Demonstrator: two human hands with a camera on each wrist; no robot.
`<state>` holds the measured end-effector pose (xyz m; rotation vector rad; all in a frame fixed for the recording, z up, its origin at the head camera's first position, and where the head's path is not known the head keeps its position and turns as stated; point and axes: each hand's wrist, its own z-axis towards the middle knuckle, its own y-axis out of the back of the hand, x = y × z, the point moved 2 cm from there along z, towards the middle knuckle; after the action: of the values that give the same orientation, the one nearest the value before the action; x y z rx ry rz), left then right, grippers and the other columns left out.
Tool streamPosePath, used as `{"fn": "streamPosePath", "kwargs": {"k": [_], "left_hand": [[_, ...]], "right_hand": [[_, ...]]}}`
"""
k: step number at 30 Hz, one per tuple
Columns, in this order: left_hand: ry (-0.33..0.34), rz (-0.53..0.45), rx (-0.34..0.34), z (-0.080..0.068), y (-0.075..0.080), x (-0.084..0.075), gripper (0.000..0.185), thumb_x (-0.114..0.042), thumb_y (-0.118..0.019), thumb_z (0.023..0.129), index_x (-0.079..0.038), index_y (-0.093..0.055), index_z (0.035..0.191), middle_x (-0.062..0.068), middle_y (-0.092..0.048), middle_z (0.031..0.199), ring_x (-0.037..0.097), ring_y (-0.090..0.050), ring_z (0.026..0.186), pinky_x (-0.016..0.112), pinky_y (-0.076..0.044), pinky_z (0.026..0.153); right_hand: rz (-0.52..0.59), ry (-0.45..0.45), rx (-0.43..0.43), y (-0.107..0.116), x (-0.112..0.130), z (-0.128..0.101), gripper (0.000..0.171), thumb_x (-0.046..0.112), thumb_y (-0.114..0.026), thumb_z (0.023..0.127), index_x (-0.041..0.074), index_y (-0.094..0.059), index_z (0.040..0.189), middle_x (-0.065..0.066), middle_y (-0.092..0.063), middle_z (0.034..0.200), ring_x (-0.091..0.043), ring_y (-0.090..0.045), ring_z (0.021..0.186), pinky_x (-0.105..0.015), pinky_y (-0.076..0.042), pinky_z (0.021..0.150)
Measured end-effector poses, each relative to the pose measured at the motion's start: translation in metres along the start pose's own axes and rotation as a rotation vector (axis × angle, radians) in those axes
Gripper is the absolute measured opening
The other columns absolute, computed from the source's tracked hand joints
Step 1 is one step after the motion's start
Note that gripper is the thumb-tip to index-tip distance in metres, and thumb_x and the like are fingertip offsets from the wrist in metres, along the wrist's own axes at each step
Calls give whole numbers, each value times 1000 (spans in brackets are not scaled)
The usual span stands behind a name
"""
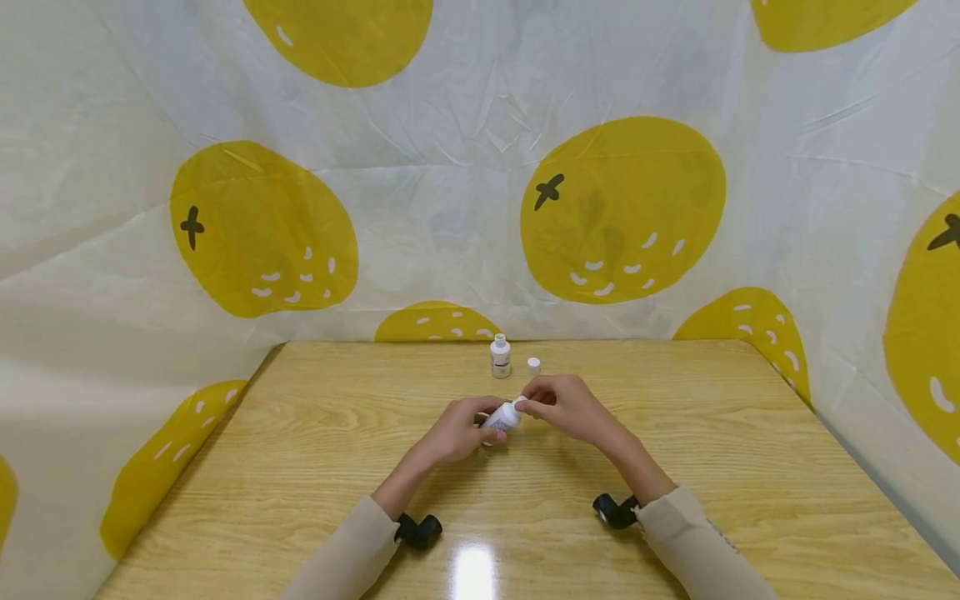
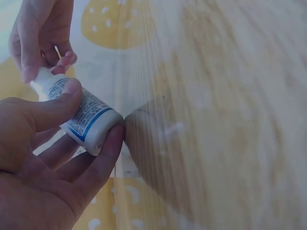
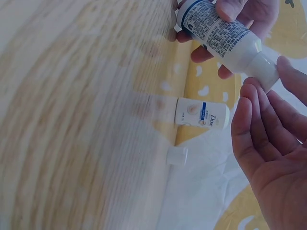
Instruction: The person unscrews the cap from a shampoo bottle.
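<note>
Above the table (image 1: 300, 467), the left hand (image 1: 453, 433) grasps a small white bottle (image 1: 501, 417) while the right hand (image 1: 570, 406) pinches its cap (image 3: 265, 68).

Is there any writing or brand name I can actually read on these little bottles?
"Dove": on the small bottle standing on the table, beside a loose white cap.
Dense small print on the bottle held in the left hand: too small to read. The right hand touches its cap end.
</note>
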<state>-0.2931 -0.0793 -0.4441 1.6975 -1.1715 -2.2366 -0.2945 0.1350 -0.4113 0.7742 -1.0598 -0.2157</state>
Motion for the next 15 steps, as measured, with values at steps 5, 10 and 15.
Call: {"fn": "streamPosePath", "kwargs": {"k": [5,10,15], "left_hand": [[-15,17,6,0,1,0,35,-14,-74,95,-14,-70,130,6,-74,120,20,-70,107,30,-55,79],[-30,59,12,1,1,2,32,-15,-74,95,-15,-71,128,3,-75,113,13,-65,94,27,-51,75],[-35,65,11,2,1,3,34,-14,-75,94,-17,-72,128,3,-74,112,13,-65,91,25,-52,69]], "right_hand": [[-38,34,-7,1,2,0,17,25,-74,97,8,-77,100,-7,-76,85,-8,-63,71,-24,-53,67],[-55,78,-1,1,4,0,16,21,-74,97,7,-77,103,-3,-77,89,-7,-66,76,-25,-55,71],[-46,77,19,2,5,-1,16,19,-75,96,6,-76,105,-4,-77,92,-9,-68,81,-26,-56,74]]}}
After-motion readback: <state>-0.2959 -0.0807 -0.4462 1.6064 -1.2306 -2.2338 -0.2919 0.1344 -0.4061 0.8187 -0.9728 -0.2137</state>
